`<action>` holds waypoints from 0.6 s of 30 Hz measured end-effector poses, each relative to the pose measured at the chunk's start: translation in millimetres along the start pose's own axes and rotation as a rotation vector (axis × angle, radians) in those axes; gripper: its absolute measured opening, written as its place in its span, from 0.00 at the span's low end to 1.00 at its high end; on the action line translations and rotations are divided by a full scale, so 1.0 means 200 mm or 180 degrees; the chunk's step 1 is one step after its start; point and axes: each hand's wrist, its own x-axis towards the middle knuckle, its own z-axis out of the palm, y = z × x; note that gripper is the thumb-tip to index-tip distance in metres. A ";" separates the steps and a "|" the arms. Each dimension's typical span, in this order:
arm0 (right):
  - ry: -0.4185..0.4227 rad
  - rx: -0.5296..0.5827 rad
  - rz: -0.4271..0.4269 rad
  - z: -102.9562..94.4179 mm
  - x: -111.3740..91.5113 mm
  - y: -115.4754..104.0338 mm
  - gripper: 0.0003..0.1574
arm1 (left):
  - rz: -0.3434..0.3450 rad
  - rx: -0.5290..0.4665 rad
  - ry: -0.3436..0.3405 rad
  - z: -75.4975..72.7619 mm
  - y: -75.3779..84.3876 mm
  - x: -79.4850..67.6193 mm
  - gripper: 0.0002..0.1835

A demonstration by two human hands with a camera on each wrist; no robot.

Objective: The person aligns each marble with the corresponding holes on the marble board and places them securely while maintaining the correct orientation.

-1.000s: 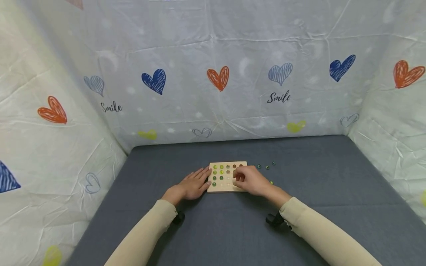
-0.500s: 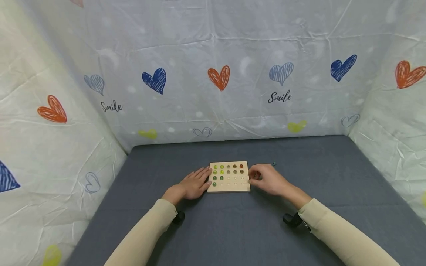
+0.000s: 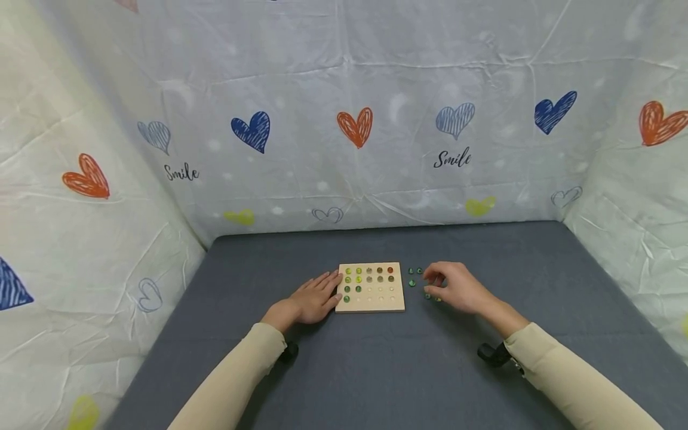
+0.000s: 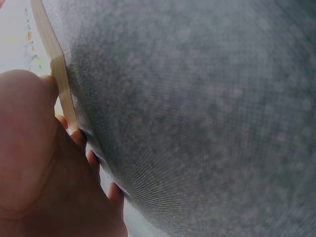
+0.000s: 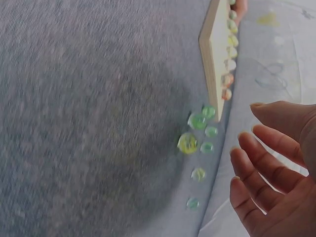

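A pale wooden board (image 3: 371, 305) lies on the table with glass marbles (image 3: 359, 279) in some of its round hollows: yellow and green at the left, clear and reddish-brown toward the right. My left hand (image 3: 313, 298) is flat, its fingers and thumb resting over the board's left edge. To the right of the board my right hand (image 3: 457, 288) hovers over loose marbles, fingers slightly bent and thumb apart. The right wrist view shows no object between those fingers. Below them there lie a yellow marble (image 5: 187, 143) and several green ones, including a green marble (image 5: 197, 121) near the board's corner.
Dark grey cloth covers the table (image 3: 355, 370). A white curtain (image 3: 301, 77) printed with hearts stands behind the far edge and along both sides. Another loose green marble (image 3: 412, 283) lies between the board and my right hand.
My right hand has moved right, from above the board to over the loose marbles, and its fingers have spread. Loose marbles beside the board now show. My left hand has stayed put.
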 end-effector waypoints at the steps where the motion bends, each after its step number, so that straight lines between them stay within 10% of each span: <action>1: 0.0006 -0.0006 0.0000 -0.01 0.00 0.01 0.11 | 0.0005 -0.0001 -0.0005 -0.01 0.01 -0.01 0.35; 18: 0.0083 -0.0002 0.0287 -0.07 0.01 0.21 0.13 | -0.0013 -0.0009 -0.0036 0.00 0.00 0.00 0.35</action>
